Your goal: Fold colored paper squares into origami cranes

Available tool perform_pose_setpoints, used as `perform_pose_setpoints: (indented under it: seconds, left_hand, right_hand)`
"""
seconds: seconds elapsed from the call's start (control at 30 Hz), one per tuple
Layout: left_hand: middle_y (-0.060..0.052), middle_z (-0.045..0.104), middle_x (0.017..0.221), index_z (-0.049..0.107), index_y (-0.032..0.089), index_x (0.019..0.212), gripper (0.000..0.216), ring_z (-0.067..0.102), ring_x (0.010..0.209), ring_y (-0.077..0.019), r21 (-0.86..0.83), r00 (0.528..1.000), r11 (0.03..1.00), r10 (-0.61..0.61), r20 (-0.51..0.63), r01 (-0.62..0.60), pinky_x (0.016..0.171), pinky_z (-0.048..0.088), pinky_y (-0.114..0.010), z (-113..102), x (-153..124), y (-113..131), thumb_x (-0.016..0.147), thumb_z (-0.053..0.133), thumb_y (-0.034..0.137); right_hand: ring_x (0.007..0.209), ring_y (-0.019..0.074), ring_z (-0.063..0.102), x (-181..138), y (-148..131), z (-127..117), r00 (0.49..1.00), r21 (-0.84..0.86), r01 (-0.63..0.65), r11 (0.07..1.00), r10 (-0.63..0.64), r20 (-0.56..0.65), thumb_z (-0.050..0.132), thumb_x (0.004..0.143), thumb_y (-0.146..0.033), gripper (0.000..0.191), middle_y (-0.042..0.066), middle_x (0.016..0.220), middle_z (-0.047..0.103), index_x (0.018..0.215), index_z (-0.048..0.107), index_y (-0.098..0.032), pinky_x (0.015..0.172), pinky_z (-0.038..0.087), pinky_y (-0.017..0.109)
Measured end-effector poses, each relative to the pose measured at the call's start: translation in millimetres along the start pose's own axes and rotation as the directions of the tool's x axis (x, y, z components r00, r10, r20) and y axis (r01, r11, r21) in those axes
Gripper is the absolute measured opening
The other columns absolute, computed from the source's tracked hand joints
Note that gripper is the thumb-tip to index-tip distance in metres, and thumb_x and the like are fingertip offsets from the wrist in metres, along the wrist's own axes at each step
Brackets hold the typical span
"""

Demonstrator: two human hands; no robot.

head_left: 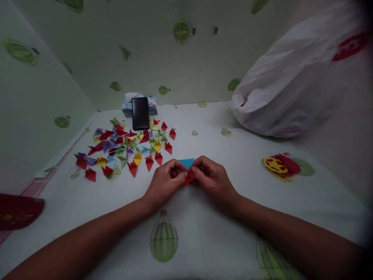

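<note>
My left hand [166,181] and my right hand [211,177] meet at the middle of the pale cloth with green balloon prints [204,233]. Both pinch a small folded red paper piece [188,179] between their fingertips. A blue paper [187,163] lies just behind the fingers, partly hidden by them. To the left and farther back lies a spread of several folded paper pieces [128,146] in red, yellow, purple, blue and green.
A black phone [140,112] leans against a tissue box [128,105] at the back. A large white plastic bag [294,81] fills the right rear. A red and yellow paper stack [280,166] lies at the right. A dark red object [17,210] sits at the left edge.
</note>
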State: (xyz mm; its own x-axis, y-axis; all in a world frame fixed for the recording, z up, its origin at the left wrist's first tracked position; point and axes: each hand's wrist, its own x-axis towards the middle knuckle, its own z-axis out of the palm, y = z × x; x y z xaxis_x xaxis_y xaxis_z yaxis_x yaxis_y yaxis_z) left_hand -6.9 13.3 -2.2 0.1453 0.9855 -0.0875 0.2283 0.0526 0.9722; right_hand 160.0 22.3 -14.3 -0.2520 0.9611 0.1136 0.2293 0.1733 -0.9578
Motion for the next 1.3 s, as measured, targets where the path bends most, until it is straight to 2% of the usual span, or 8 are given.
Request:
perform_pose_setpoints:
  seconds: [0.27,0.4,0.57,0.67,0.8,0.93,1.03,1.3]
  left_hand:
    - [0.003,0.059,0.064,0.059,0.018,0.074,0.012,0.052,0.057,-0.0116,0.106,0.998,0.993,0.051,-0.022,-0.049,0.054,0.039,-0.023,-0.2,0.3,-1.4,0.079,0.065,0.027]
    - [0.002,0.060,0.069,0.059,0.018,0.073,0.011,0.052,0.059,-0.0112,0.152,0.994,0.985,0.091,-0.053,-0.082,0.055,0.040,-0.023,-0.6,0.0,-0.7,0.079,0.065,0.025]
    - [0.001,0.060,0.073,0.061,0.017,0.078,0.012,0.053,0.061,-0.0110,0.105,0.996,0.992,0.081,-0.044,-0.076,0.056,0.040,-0.023,0.7,0.2,-2.2,0.080,0.066,0.028]
    - [0.002,0.059,0.068,0.059,0.017,0.077,0.015,0.052,0.060,-0.0109,0.020,0.997,0.999,0.037,-0.068,-0.036,0.055,0.040,-0.023,0.5,0.2,-2.5,0.079,0.067,0.030]
    - [0.002,0.060,0.064,0.056,0.017,0.082,0.023,0.054,0.057,-0.0110,-0.166,0.994,0.984,-0.078,-0.082,0.064,0.055,0.040,-0.023,-1.6,1.1,-2.4,0.078,0.069,0.035]
    - [-0.001,0.065,0.083,0.058,0.016,0.080,0.022,0.059,0.068,-0.0107,-0.256,0.991,0.967,-0.030,-0.129,-0.004,0.063,0.046,-0.024,-1.8,2.3,-3.6,0.076,0.072,0.032]
    - [-0.003,0.066,0.094,0.058,0.015,0.078,0.021,0.060,0.073,-0.0111,-0.268,0.990,0.962,0.004,-0.141,-0.042,0.066,0.049,-0.025,-0.7,2.0,-4.3,0.075,0.073,0.030]
    - [0.003,0.063,0.067,0.055,0.016,0.082,0.020,0.058,0.058,-0.0092,-0.272,0.998,0.962,0.010,-0.062,-0.027,0.056,0.045,-0.022,-1.0,1.1,-1.7,0.077,0.072,0.028]
  right_hand:
    - [0.058,0.0133,0.055,-1.1,-0.3,-0.5,0.999,-0.117,0.048,0.992,-0.050,-0.015,0.055,0.087,-0.023,0.010,-0.001,0.064,0.061,0.079,0.059,-0.019,0.056,0.041,0.026]
    - [0.057,0.0129,0.053,-1.4,-1.8,-0.4,0.995,-0.159,0.090,0.983,-0.094,-0.021,0.054,0.088,-0.022,0.011,-0.001,0.063,0.059,0.080,0.058,-0.019,0.056,0.040,0.026]
    - [0.056,0.0122,0.051,-2.7,-2.5,-0.4,0.993,-0.151,0.111,0.982,-0.115,-0.015,0.054,0.088,-0.021,0.009,-0.002,0.063,0.057,0.080,0.058,-0.019,0.056,0.039,0.026]
    - [0.057,0.0126,0.053,-2.6,-1.8,-1.5,0.997,-0.047,0.073,0.996,-0.074,-0.001,0.052,0.092,-0.025,0.013,-0.002,0.062,0.057,0.083,0.057,-0.019,0.057,0.041,0.027]
    - [0.055,0.0112,0.056,1.6,-1.1,-2.2,0.999,0.204,-0.033,0.978,0.026,0.039,0.053,0.093,-0.031,0.015,-0.002,0.067,0.059,0.085,0.055,-0.019,0.057,0.045,0.027]
    - [0.053,0.0098,0.057,5.1,-1.1,-0.6,0.984,0.350,-0.141,0.926,0.092,0.152,0.060,0.089,-0.033,0.016,-0.003,0.066,0.061,0.085,0.055,-0.018,0.056,0.045,0.025]
    - [0.053,0.0092,0.058,5.2,-0.8,0.7,0.975,0.391,-0.173,0.904,0.100,0.199,0.063,0.088,-0.035,0.019,-0.002,0.067,0.062,0.085,0.056,-0.017,0.056,0.046,0.025]
    - [0.053,0.0090,0.057,5.4,1.7,0.8,0.969,0.430,-0.183,0.884,0.090,0.228,0.066,0.088,-0.035,0.020,-0.002,0.069,0.063,0.084,0.057,-0.017,0.055,0.045,0.024]
